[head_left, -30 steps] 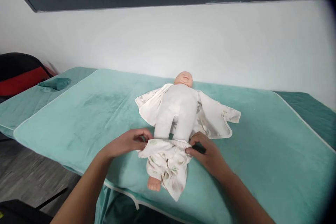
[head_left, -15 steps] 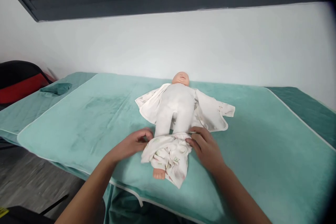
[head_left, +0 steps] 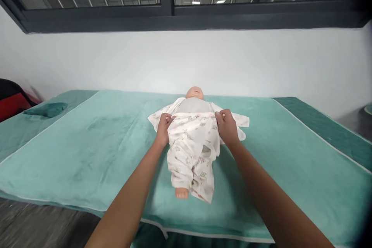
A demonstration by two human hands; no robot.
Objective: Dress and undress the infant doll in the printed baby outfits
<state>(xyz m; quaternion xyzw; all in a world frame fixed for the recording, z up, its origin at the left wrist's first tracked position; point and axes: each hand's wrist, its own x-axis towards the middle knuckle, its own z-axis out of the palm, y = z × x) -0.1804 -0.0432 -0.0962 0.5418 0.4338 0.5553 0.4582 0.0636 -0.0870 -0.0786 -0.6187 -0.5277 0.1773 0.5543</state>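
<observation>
"Pants (head_left: pixel 188 135) first: where do we find them?"

"On the doll (head_left: pixel 194 104), which lies face up on a green cover (head_left: pixel 87 155), head away from us. Half a second ago their waistband (head_left: pixel 194 114) sat down on the legs, with both pale thighs bare above it; now it runs straight across the belly."

"And our hands?"

"Both are grasping. Our left hand (head_left: pixel 163 128) pinches one end of the waistband and our right hand (head_left: pixel 226 127) the other, the edge stretched between them."

"What does that mean for the work?"

"The hips are covered, so we judge the pulling-up well along at the top. Lower down is less even: a foot (head_left: pixel 181 193) shows below the pants on our left, but none on our right. On that right side a gap in the cloth shows something pale; we cannot tell what."

"The shirt (head_left: pixel 242 120)?"

"Spread beneath the doll, a sleeve out to each side, the chest uncovered."
</observation>
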